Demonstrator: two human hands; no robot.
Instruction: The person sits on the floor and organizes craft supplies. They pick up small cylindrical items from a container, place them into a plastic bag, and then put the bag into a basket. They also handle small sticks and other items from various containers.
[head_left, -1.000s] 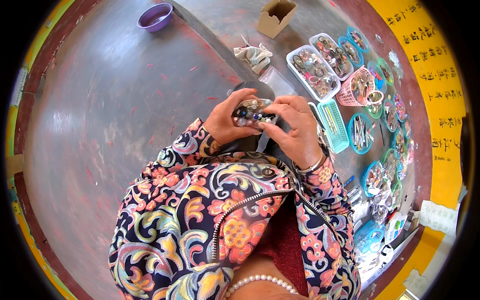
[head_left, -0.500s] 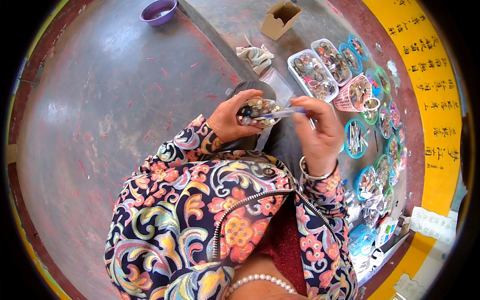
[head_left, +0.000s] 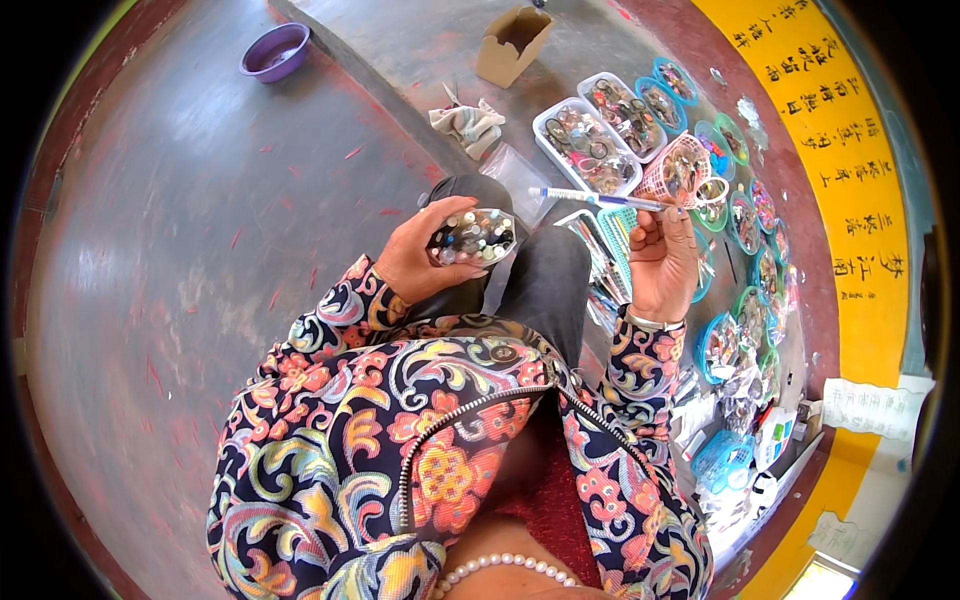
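A yellow sign panel [head_left: 850,170] with dark written characters curves along the right rim, and two pale paper sheets [head_left: 865,408] with fine print lie against it lower down. An open brown cardboard box [head_left: 512,42] stands at the top, with a crumpled pale cloth [head_left: 466,124] just below it and a purple bowl [head_left: 274,50] well apart at the upper left. Two white rectangular trays [head_left: 590,140] and a row of small blue and green round tubs [head_left: 745,215], all filled with small mixed items, line the right side beside a pink basket [head_left: 682,170].

The left hand [head_left: 425,262] curls its fingers around a bundle of pens [head_left: 472,236], caps showing in many colours, held over the person's knee. The right hand [head_left: 662,258] pinches a single pen [head_left: 598,198], white with a blue end, between thumb and fingertips, lying level above the trays.
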